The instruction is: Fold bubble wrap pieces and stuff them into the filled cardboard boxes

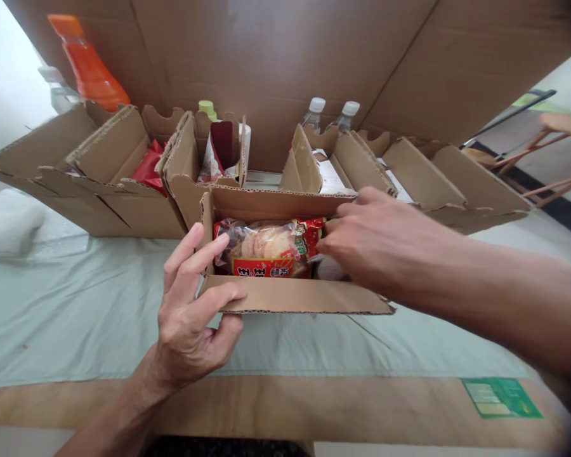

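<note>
In front of me is an open cardboard box (299, 296) with a long front flap. Inside it lies a clear and red bag of rice crackers (266, 247). My left hand (195, 311) pinches the left part of the flap between thumb and index finger, its other fingers raised beside the box's left end. Curled over the right end of the box, my right hand (366, 238) has its fingertips against the bag's right end. A whitish translucent thing (330, 268) shows below those fingers. What they grip is hidden.
Behind stand several open cardboard bins, one with a red packet (150, 166). An orange bottle (90, 66) and white-capped bottles (348, 114) stand farther back, before a cardboard wall (266, 57). A green packet (501, 398) lies at the table's front right.
</note>
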Demonstrator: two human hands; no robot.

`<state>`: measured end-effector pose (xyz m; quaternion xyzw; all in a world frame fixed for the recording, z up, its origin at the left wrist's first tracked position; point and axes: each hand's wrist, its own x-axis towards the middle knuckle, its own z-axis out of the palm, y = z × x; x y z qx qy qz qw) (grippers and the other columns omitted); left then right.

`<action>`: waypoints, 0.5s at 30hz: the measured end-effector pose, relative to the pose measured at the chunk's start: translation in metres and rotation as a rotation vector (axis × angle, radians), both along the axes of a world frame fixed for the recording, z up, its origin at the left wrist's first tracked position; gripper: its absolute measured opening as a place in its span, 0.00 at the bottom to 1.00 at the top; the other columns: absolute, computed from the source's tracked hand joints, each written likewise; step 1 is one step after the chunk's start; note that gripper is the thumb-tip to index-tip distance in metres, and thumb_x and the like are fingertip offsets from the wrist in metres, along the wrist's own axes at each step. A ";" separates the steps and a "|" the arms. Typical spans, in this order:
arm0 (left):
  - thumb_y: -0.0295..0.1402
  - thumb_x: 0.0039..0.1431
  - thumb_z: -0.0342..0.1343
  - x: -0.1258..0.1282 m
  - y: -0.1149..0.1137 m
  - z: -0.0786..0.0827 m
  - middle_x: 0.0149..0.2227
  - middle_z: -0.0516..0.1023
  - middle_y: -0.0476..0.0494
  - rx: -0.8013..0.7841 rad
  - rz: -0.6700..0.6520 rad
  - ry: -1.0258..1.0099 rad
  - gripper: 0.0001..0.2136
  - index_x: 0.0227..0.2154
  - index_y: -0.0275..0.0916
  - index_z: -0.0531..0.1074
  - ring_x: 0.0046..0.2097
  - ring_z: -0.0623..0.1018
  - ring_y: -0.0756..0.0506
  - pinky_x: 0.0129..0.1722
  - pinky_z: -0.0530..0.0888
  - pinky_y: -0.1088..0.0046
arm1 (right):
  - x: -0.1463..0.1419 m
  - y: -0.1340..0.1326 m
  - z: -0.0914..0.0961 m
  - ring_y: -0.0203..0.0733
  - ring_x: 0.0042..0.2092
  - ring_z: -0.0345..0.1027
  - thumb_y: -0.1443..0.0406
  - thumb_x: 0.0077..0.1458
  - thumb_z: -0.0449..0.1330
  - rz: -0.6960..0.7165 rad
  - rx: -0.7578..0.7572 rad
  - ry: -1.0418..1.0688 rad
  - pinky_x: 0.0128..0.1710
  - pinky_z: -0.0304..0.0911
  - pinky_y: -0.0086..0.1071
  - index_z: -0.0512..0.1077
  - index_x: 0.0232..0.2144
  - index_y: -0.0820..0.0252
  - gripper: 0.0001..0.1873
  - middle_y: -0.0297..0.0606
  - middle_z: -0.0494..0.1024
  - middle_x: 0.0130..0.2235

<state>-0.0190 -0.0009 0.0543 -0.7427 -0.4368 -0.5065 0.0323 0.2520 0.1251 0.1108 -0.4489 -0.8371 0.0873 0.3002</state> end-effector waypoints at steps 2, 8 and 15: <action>0.24 0.54 0.60 -0.001 -0.001 -0.001 0.69 0.68 0.49 -0.002 -0.001 -0.003 0.10 0.37 0.45 0.76 0.73 0.61 0.27 0.69 0.61 0.33 | -0.017 0.008 -0.015 0.42 0.28 0.73 0.47 0.59 0.65 0.159 -0.038 -0.287 0.39 0.69 0.42 0.64 0.12 0.52 0.31 0.34 0.73 0.17; 0.26 0.57 0.60 -0.003 0.002 -0.004 0.74 0.60 0.50 -0.025 -0.054 -0.091 0.22 0.54 0.50 0.74 0.75 0.58 0.29 0.72 0.57 0.37 | -0.021 -0.005 0.015 0.46 0.32 0.77 0.57 0.60 0.64 0.321 -0.079 -0.709 0.34 0.70 0.39 0.80 0.29 0.53 0.11 0.38 0.83 0.29; 0.34 0.63 0.61 -0.017 -0.005 -0.025 0.78 0.47 0.44 -0.317 -0.059 -0.507 0.43 0.75 0.55 0.45 0.77 0.51 0.34 0.74 0.56 0.45 | 0.035 -0.112 0.020 0.44 0.44 0.78 0.57 0.66 0.63 -0.383 0.276 0.047 0.51 0.72 0.41 0.80 0.51 0.49 0.13 0.38 0.84 0.47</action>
